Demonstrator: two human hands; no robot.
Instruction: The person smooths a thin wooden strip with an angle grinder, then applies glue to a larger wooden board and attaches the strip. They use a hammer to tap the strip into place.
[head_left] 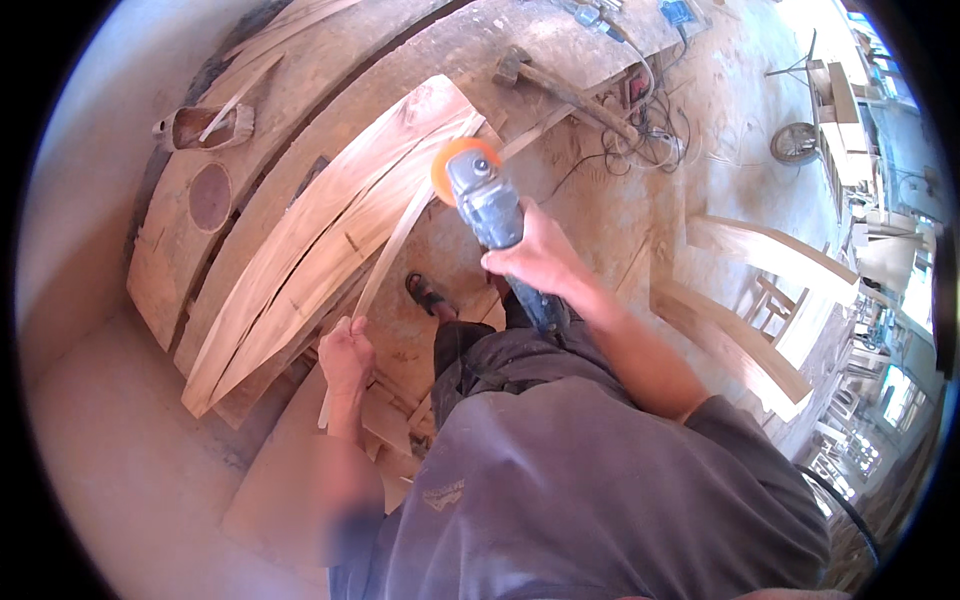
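My left grip point(346, 355) clamps the strip point(385, 262), slanting by the near edge of the surface point(540, 42) toward the grinder point(490, 207) my right grip point(543, 253) clamps.

The workbench point(160, 265) is built from broad, dusty wooden slabs separated by a dark lengthwise gap. Pale curved boards point(345, 180), laid lengthwise, rest on the near slab, with a narrow dark gap between them. A hammer point(560, 90) lies beyond their far end. The far slab carries a shallow tray point(243, 125), long wooden strips point(300, 18) and a round brown shape point(210, 197), possibly a disc or a recess. Two blue tools point(590, 15) sit at the bench's far end. The floor point(590, 210) is dusty brown; tangled cables point(662, 148) lie on it.
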